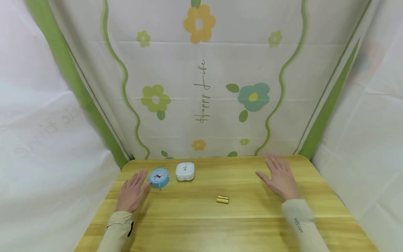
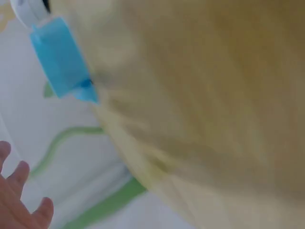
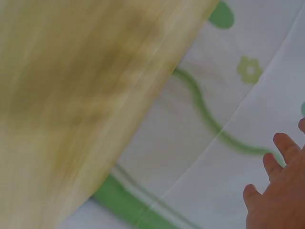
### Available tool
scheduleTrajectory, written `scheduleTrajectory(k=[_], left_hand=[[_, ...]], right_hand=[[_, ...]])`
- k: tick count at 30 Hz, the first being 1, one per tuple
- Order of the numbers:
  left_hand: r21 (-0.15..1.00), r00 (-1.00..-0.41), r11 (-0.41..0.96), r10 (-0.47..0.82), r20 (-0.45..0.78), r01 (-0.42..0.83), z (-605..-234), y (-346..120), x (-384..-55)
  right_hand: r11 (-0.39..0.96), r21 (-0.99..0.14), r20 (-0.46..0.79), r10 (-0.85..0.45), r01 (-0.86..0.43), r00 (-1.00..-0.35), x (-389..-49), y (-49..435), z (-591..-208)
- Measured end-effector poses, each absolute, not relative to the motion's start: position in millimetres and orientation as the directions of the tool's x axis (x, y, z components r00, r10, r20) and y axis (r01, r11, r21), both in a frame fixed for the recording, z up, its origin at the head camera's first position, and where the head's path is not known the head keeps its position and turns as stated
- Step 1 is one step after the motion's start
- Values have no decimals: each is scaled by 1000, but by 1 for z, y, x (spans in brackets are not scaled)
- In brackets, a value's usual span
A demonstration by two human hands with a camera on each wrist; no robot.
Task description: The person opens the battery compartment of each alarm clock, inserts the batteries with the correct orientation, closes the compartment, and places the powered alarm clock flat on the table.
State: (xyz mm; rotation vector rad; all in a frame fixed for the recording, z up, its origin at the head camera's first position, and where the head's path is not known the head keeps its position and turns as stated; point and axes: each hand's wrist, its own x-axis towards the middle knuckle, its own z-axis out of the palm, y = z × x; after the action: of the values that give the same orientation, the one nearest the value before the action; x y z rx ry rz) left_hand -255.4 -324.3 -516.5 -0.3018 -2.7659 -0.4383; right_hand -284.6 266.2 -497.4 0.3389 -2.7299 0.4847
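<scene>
A round blue alarm clock [image 1: 159, 178] lies face up toward the back left of the table. Just left of it is my left hand [image 1: 132, 192], fingers extended; whether the thumb touches the clock cannot be told. In the left wrist view the blue side of the clock [image 2: 61, 58] shows, with that hand's fingers at the lower left corner. A white square clock [image 1: 185, 171] sits right of the blue one. Two gold cylinders like batteries [image 1: 222, 200] lie side by side near the middle. My right hand [image 1: 281, 180], slightly blurred, is spread over the table's right part and holds nothing.
The wooden table [image 1: 195, 227] ends at a back edge against a white flowered curtain [image 1: 214, 70]. White cloth [image 1: 41, 122] hangs on the left side, and more hangs on the right. Green bands run down both corners.
</scene>
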Motion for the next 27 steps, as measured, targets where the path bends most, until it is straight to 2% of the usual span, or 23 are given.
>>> scheduleTrajectory(k=[3, 8, 17, 27], left_hand=[[295, -921, 907, 197, 335, 301, -511, -305, -270], [415, -918, 836, 237, 319, 360, -504, -274, -295], [534, -960, 797, 228, 164, 281, -493, -224, -326], [561, -979, 803, 159, 124, 202, -502, -194, -345]], right_hand=[[900, -288, 381, -205, -327, -902, -300, 236, -499], [849, -373, 361, -238, -373, -902, -320, 188, -498], [739, -547, 258, -299, -394, -919, -349, 120, -499], [654, -650, 110, -422, -386, -900, -377, 39, -516]])
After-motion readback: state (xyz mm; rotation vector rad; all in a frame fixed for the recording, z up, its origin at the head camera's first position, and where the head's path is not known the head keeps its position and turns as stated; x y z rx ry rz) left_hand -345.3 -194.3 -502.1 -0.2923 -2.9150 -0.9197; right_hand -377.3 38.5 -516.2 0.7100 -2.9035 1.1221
